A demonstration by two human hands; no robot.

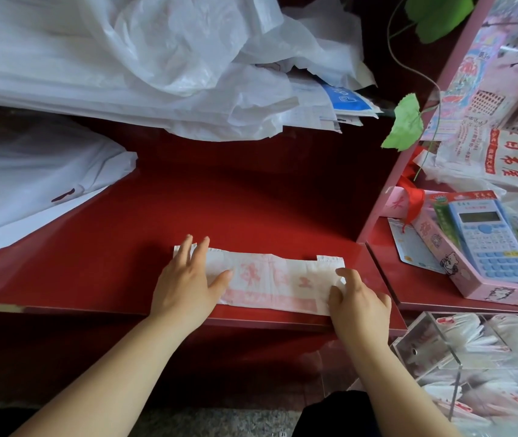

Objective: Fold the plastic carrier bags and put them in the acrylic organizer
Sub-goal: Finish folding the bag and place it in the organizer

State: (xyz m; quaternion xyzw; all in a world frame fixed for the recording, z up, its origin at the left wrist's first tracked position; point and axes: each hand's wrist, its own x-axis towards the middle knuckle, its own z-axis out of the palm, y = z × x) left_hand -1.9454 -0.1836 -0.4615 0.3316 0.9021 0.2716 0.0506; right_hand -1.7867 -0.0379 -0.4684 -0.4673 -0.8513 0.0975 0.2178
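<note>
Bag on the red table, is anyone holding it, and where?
The right hand pinches the folded bag at its right end; the left hand presses flat on its left end.

Red characters on the carrier bag are illegible

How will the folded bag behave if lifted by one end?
Probably floppy: the bag is thin, creased film lying flat on the table, so it would droop. Likely light and apt to spring unfolded; the left hand presses one end flat while the right hand holds the other. It may slide on the glossy top.
</note>
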